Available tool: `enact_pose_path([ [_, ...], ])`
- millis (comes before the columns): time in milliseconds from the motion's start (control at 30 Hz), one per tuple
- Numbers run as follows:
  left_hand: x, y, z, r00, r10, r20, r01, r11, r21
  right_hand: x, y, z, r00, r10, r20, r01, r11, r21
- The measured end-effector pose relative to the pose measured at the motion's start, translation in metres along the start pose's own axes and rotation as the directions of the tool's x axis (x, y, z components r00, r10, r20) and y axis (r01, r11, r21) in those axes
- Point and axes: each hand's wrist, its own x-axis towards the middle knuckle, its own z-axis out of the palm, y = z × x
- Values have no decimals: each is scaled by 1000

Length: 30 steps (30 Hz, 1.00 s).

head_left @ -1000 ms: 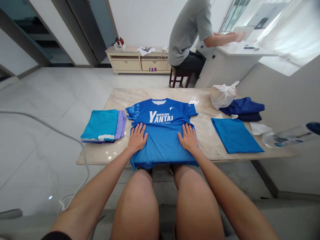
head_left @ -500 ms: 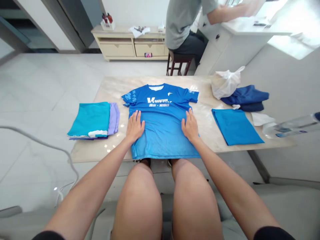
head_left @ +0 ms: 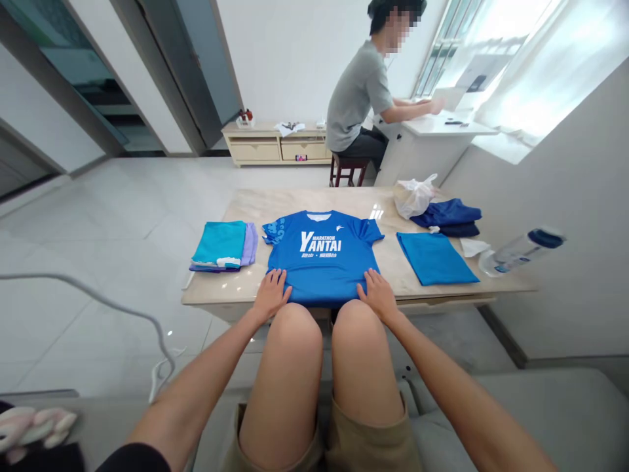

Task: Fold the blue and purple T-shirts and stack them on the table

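Note:
A blue T-shirt (head_left: 322,259) with white "YANTAI" lettering lies spread face up in the middle of a marble table (head_left: 275,203). Its hem reaches the table's near edge above my knees. My left hand (head_left: 270,295) rests flat on the hem's left corner, fingers spread. My right hand (head_left: 377,295) lies flat on the hem's right corner in the same way. Neither hand grips the cloth.
A folded teal and lilac stack (head_left: 223,246) lies left of the shirt. A folded blue cloth (head_left: 435,257), dark blue clothes (head_left: 449,216), a white plastic bag (head_left: 414,196) and a lying clear bottle (head_left: 521,251) are at right. A person (head_left: 361,108) sits at a white desk behind.
My hands have slid from the shirt's middle down to its hem at the table edge. My view has pulled back and tilted up, showing more of the room.

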Motion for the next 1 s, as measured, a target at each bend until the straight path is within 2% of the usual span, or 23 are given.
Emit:
enact_pose_path([
  [100, 1, -12, -13, 998, 46, 52, -47, 998, 32, 16, 3, -18, 997, 63, 37, -62, 997, -37],
  [167, 6, -20, -19, 998, 45, 53, -47, 998, 35, 32, 2, -22, 997, 74, 30, -73, 996, -44],
  [333, 21, -31, -14, 1000, -20, -13, 21, 999, 49, 55, -5, -3, 998, 62, -11, -62, 996, -64],
  [467, 23, -35, -5, 996, -37, -79, 38, 999, 18, 53, -4, 14, 991, 75, -109, -77, 997, -16],
  [600, 19, -37, -3, 991, -72, -109, 67, 997, -48, 50, -3, 16, 989, 92, -113, -89, 995, 37],
  [700, 17, -39, -2, 988, -84, -131, 70, 992, -109, 49, -4, 16, 982, 88, -170, -71, 992, 107],
  [833, 19, -42, 1, 991, -61, -117, 43, 987, -152, 51, -3, 22, 975, 23, -220, 11, 988, 151],
  [1000, 20, -43, 1, 993, -38, -111, 20, 987, -157, 52, 1, 29, 976, 27, -216, 7, 988, 157],
])
